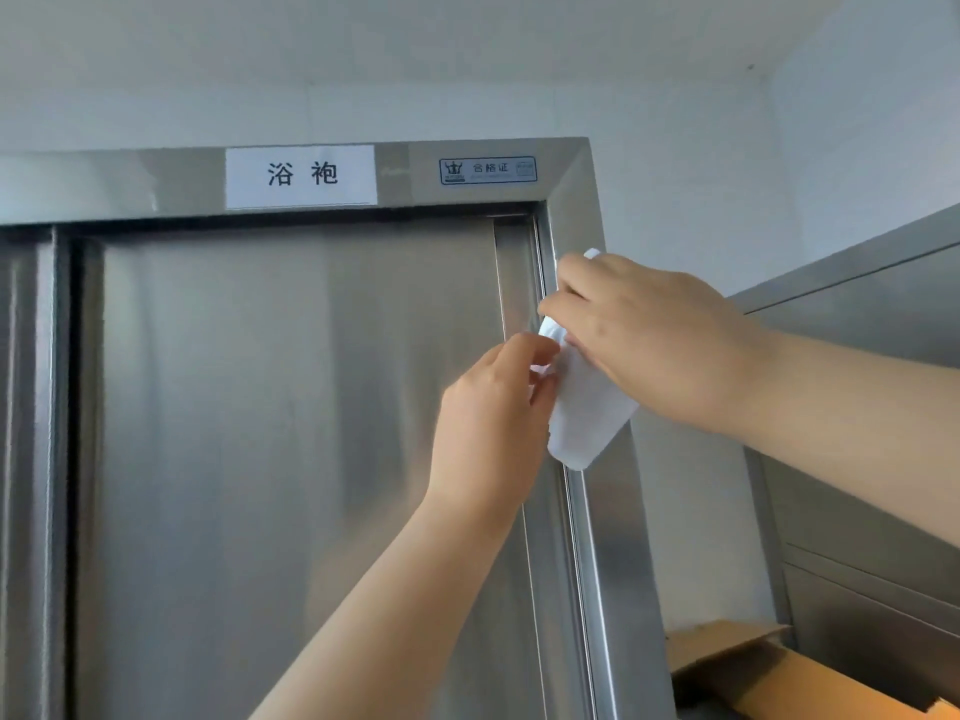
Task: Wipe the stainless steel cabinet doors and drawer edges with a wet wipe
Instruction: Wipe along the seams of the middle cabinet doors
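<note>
A tall stainless steel cabinet fills the view, its sliding door (pixel 291 433) shut and its right frame post (pixel 608 537) running down the middle right. A white wet wipe (pixel 584 407) hangs against that post, near the top corner. My right hand (pixel 654 335) lies over the wipe and holds it against the post, fingers bent over its upper part. My left hand (pixel 493 413) reaches up from below and pinches the wipe's left edge between thumb and fingertips.
A white paper label (pixel 300 176) and a small blue sticker (pixel 488 170) sit on the cabinet's top rail. A second steel cabinet (pixel 872 407) stands at the right, with a brown cardboard box (pixel 753 662) in the gap below. White wall lies behind.
</note>
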